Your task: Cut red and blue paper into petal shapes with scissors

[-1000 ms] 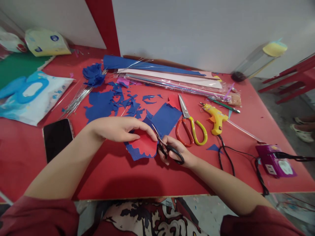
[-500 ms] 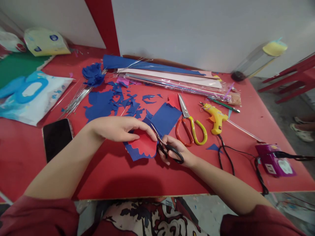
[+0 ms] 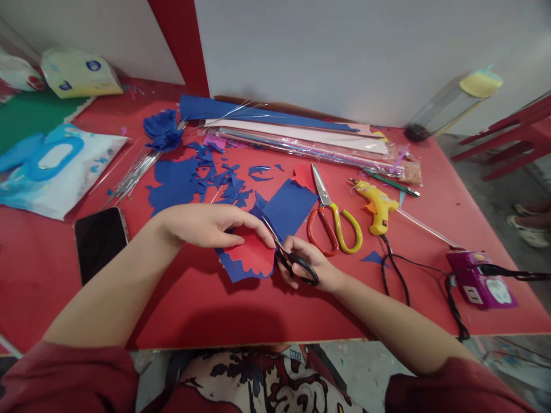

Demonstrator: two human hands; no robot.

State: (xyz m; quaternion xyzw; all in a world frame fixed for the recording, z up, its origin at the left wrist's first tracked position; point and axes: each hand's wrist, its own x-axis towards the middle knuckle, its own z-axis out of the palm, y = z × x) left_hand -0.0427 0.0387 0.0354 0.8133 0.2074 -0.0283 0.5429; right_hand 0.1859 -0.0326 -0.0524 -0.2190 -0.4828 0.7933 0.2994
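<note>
- A red table point(image 3: 185, 310) is standing against a grey wall point(image 3: 344, 51), bearing blue scraps point(image 3: 215, 178).
- The left hand point(image 3: 206, 225) is pinching the paper point(image 3: 247, 258) near the table's middle.
- The right hand point(image 3: 312, 265) is gripping black scissors point(image 3: 287, 256) at the paper's right edge.

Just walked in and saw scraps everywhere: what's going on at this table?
A person is at a red table. Their left hand holds a red shape laid on blue paper, while the right hand works black scissors, blades at the paper's right edge. Blue scraps, red-and-yellow scissors, a yellow glue gun and a phone lie around.
</note>
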